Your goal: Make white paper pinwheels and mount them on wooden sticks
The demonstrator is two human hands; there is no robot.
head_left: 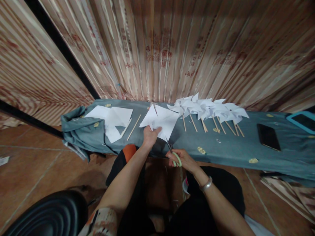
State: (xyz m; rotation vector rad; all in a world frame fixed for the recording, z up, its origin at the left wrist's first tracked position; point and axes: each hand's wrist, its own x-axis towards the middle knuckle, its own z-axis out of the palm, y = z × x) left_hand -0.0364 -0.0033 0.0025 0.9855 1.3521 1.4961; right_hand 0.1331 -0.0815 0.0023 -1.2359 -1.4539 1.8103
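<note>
My left hand point(151, 136) pinches a white sheet of paper point(163, 119) by its lower left part, thumb on top. A slit runs in from the sheet's upper edge. In my right hand point(183, 159) is a pair of scissors point(176, 159) with light green handles, its blades at the sheet's lower corner. Whether the blades are apart I cannot tell. To the right of the sheet lie several white paper pinwheels point(209, 108) in an overlapping row, their wooden sticks pointing toward me. Left of my left hand a loose wooden stick point(134, 127) rests on the cloth.
More white paper point(113, 119) lies on the left of the grey-green cloth point(172, 150) covering the long narrow table. A dark phone point(268, 137) and a blue-rimmed device point(304, 120) are at the right. A striped curtain point(159, 49) hangs behind; a black stool point(51, 216) stands at lower left.
</note>
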